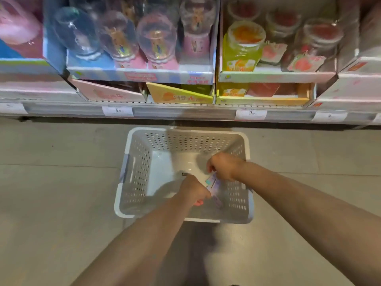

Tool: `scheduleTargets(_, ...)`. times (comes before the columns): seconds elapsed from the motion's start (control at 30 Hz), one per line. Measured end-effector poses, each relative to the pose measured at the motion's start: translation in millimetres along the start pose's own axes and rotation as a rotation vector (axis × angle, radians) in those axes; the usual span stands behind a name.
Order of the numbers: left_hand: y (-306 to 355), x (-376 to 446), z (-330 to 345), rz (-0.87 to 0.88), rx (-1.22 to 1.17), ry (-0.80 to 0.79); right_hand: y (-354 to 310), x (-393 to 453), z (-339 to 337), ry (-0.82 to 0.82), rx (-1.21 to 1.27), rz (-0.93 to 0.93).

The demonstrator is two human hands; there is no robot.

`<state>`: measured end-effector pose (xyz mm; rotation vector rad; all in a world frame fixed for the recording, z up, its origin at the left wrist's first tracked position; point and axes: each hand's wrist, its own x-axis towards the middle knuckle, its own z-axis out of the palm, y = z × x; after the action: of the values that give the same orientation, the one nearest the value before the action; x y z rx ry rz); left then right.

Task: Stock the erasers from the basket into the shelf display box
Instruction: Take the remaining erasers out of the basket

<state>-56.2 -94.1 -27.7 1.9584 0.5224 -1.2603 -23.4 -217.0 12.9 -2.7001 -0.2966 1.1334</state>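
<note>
A white perforated basket stands on the floor in front of the shelf. Both my hands reach down inside it. My left hand has its fingers curled around small packaged erasers, pale purple and teal, near the basket's right side. My right hand pinches the same cluster of erasers from above. One more eraser lies on the basket floor below the hands. On the shelf, a yellow display box stands low at the right and a pink one at the left.
The shelf edge carries price tags. Above it stand boxes of clear dome toys and fruit-coloured jars. A small dark label lies on the basket floor. Grey tiled floor surrounds the basket.
</note>
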Motion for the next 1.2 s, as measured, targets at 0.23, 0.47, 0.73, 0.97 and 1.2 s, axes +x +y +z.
scheduleTargets(0.23,-3,40,37,-0.033,0.189,0.037,4,34,26,-0.090,-0.355,-0.002)
scheduleTargets(0.47,5,60,40,-0.123,0.204,0.049,5,63,48,-0.079,-0.530,-0.005)
scheduleTargets(0.73,3,72,32,-0.194,0.290,-0.103,7,65,54,0.026,-0.553,-0.072)
scheduleTargets(0.97,2,67,-13,-0.186,0.329,-0.101,6,78,64,-0.094,-0.389,0.028)
scheduleTargets(1.2,15,28,-52,-0.114,0.248,-0.180,-2,72,70,0.000,-0.012,0.148)
